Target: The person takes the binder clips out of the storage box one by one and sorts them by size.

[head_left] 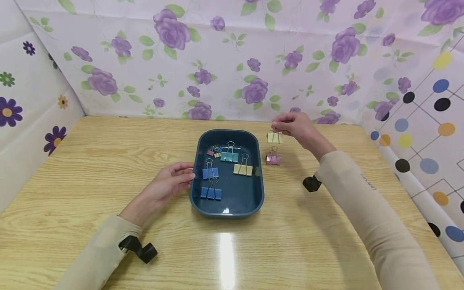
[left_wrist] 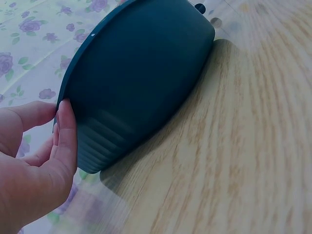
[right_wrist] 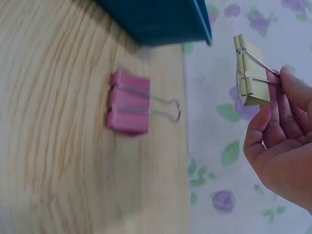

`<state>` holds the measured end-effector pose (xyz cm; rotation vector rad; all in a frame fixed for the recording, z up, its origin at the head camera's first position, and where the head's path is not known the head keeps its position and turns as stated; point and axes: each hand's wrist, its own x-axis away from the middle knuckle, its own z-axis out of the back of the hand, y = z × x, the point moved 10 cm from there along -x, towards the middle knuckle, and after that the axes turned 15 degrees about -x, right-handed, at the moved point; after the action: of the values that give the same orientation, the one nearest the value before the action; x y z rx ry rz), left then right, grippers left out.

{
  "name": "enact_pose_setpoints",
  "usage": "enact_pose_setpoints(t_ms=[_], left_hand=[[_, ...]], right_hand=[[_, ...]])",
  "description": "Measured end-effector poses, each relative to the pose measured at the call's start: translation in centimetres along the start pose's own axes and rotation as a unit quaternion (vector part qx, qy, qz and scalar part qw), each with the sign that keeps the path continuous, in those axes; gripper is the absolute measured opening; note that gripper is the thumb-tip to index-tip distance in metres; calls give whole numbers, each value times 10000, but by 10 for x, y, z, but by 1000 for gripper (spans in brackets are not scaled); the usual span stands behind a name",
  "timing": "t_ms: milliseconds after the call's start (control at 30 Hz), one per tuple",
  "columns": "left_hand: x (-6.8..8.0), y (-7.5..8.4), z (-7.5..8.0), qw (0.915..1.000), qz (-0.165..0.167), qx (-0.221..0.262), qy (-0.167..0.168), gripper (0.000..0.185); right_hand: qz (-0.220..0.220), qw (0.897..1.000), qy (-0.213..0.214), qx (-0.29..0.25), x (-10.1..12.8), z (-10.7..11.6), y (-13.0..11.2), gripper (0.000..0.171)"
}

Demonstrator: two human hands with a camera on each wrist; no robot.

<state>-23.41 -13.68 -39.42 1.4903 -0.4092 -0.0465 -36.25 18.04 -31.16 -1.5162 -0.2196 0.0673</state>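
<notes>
Fingers of the left hand (head_left: 170, 183) rest loosely against the tray (head_left: 196, 203) rim, so it could slide if knocked. Inside lie two blue clips, a teal one, a yellow one and perhaps three tiny ones. The right hand (head_left: 295, 124) pinches only the wire of a yellow clip (head_left: 274, 137) above the pink clip (head_left: 273, 159) on the table (head_left: 108, 161); it could swing loose.
</notes>
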Motion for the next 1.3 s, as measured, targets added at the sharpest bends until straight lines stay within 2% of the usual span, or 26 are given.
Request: enact_pose_setpoints(t_ms=[233,733,1000,1300], left_hand=[[-1,-1,0,10000,-37,20,-25,43],[1,3,-1,10000,-50,-49,2,44],[1,0,0,9999,35,-96,26,45],[0,-1,1,10000,32,-87,17,45]], right_hand=[[-138,9995,55,277,3,18,15,32],[-306,9977,112,586,15,58,48,40],[-599,9948,93,813,23,69,64,41],[-737,9929,5,935,25,77,79,42]])
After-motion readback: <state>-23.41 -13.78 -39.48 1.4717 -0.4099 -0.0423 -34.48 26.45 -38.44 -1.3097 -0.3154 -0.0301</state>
